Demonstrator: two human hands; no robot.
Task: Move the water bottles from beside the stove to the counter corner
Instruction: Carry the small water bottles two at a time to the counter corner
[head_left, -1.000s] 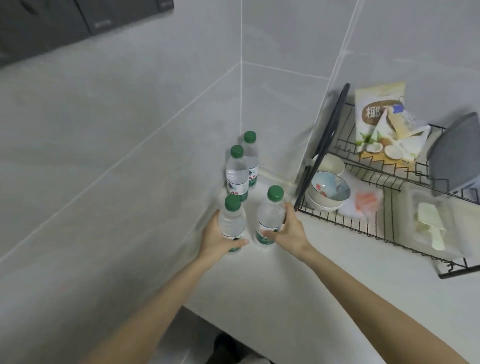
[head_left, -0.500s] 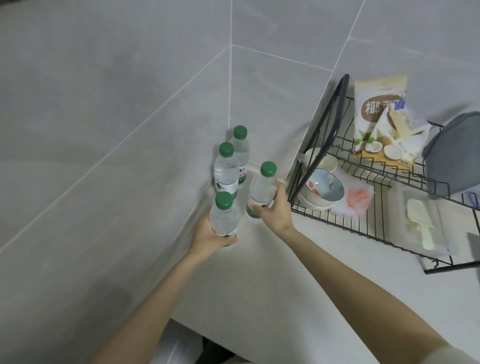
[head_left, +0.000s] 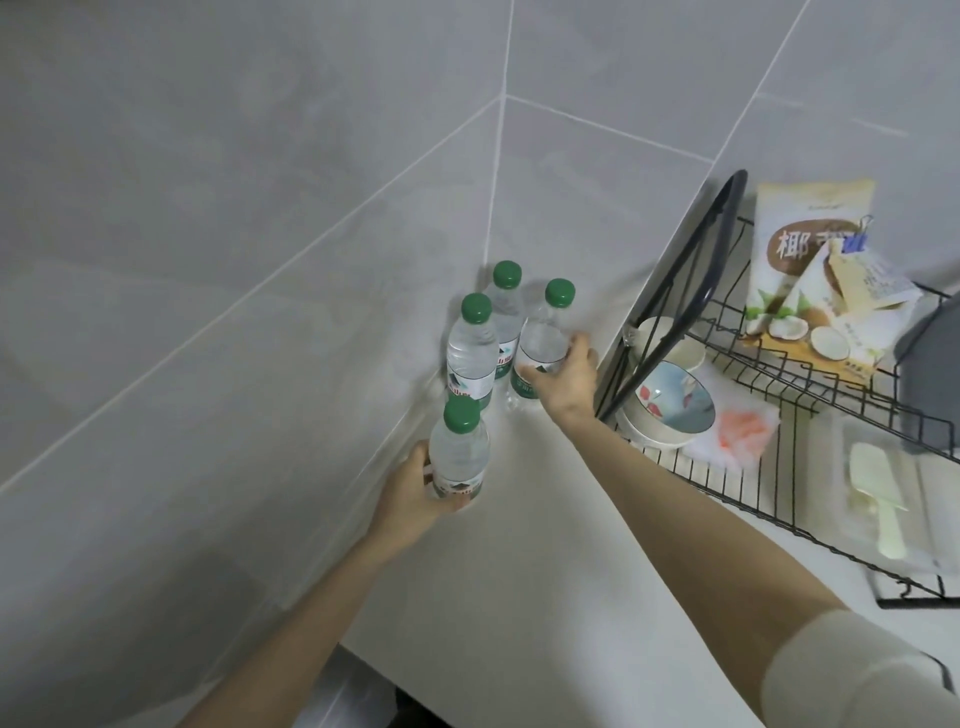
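Four bottles at the counter (head_left: 519, 561) corner. The rear bottle (head_left: 506, 322) and middle bottle (head_left: 470, 358) stand free against the wall. My left hand (head_left: 410, 499) has its fingers curled round the nearest bottle (head_left: 460, 457), upright by the wall. My right hand (head_left: 569, 376) wraps its fingers round the tilted bottle (head_left: 540, 343) beside the dish rack (head_left: 727, 467) — can't tell if its base touches the counter.
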